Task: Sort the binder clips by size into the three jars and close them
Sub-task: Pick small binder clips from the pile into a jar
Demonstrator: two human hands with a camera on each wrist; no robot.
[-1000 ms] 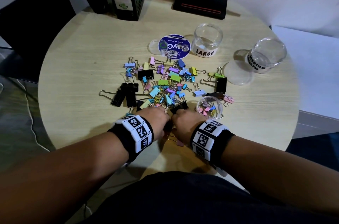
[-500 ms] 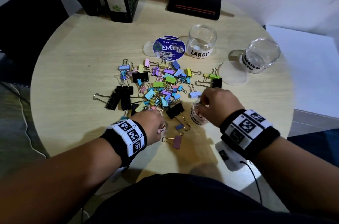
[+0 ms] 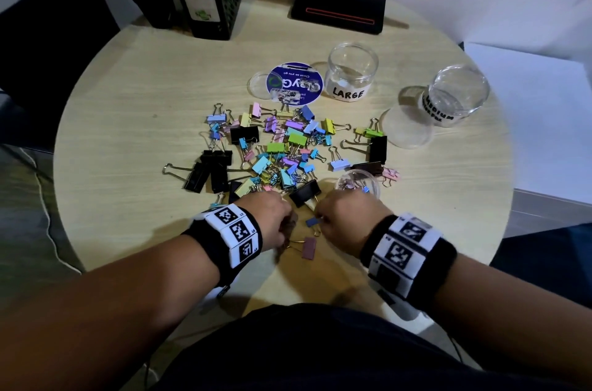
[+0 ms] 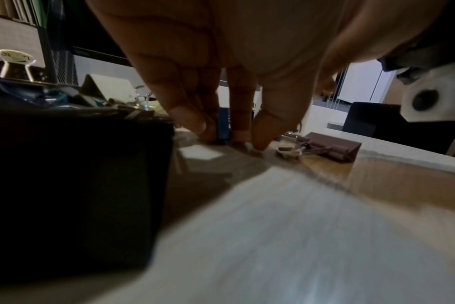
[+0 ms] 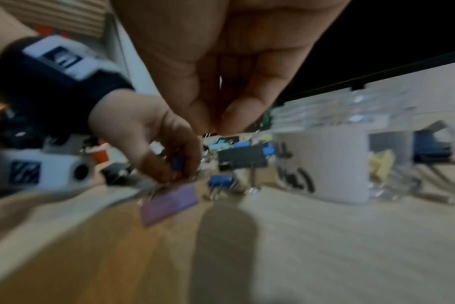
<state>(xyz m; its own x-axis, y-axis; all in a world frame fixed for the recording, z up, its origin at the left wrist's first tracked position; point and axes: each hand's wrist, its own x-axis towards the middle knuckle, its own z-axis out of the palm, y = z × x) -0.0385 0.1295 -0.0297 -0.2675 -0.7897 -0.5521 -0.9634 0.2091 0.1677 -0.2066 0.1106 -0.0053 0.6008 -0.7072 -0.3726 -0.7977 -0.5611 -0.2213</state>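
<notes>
While the left hand (image 3: 272, 217) pinches a small blue clip (image 4: 223, 125) and the right hand's (image 3: 346, 221) grip is unclear, the round wooden tabletop (image 3: 128, 109) carries a jar (image 3: 350, 77) labelled "LARGE" at one o'clock.

Before you, a heap of binder clips (image 3: 282, 150), pastel and black in mixed sizes, lies spread over the middle of the table. Your near jar (image 3: 357, 182), small and clear, stands open at the heap's right edge with a few small clips inside. The jar marked LARGE (image 3: 350, 77) stands open beyond the heap, its clear lid (image 3: 258, 86) lying flat to its left. The jar marked MEDIUM (image 3: 455, 96) stands open at far right, its lid (image 3: 407, 128) flat just beside it. Nearest you lie a small blue clip (image 3: 313, 221) and a mauve clip (image 3: 309, 248), apart from the heap; a large black clip (image 3: 304, 192) lies just beyond them.
</notes>
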